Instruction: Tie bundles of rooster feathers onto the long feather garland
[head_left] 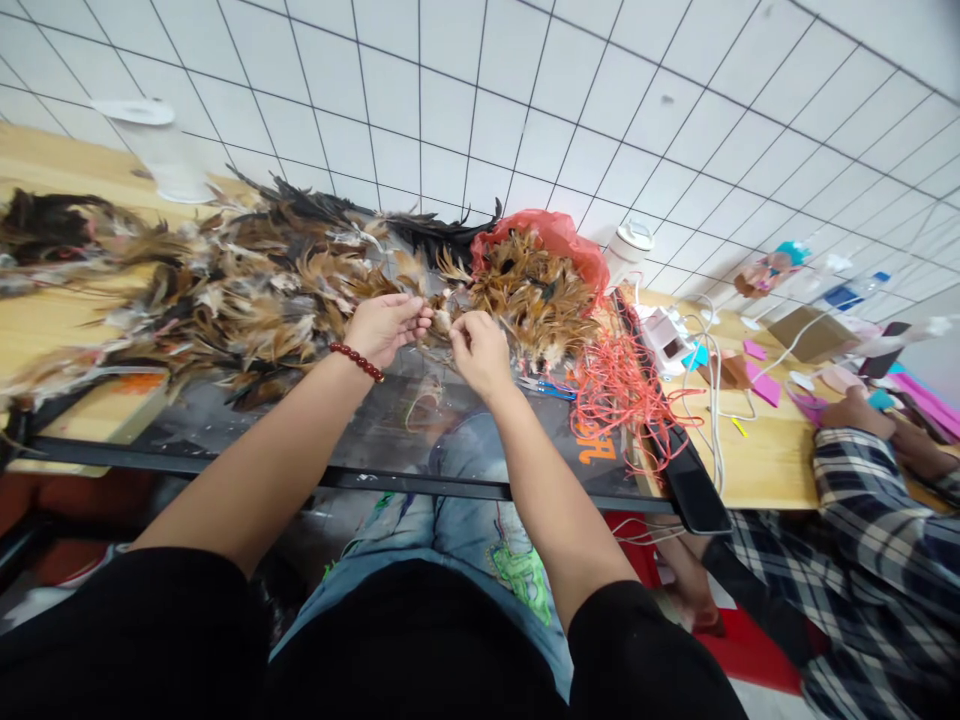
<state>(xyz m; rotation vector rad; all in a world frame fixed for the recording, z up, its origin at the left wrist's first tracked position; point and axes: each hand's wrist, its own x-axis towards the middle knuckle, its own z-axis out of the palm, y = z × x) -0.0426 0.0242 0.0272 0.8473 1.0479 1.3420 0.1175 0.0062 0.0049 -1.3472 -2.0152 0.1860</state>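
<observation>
My left hand (388,328), with a dark red bead bracelet (357,361) at its wrist, has its fingers pinched together near the middle of the table. Close beside it, my right hand (481,350) is curled in a pinch as well. Between the fingertips is a pale, fluffy feather (442,319); its exact ends are too small to make out. A wide heap of brown and black feathers (247,290) spreads to the left and behind my hands. Behind my right hand, more brown feathers (536,295) spill from a red plastic bag (574,240).
Blue-handled scissors (553,388) lie near a tangle of orange-red string (619,390). A phone (697,485) rests at the table's front edge. White cups (630,245), cables and a box (814,333) stand to the right, where a co-worker's plaid sleeve (862,480) reaches in.
</observation>
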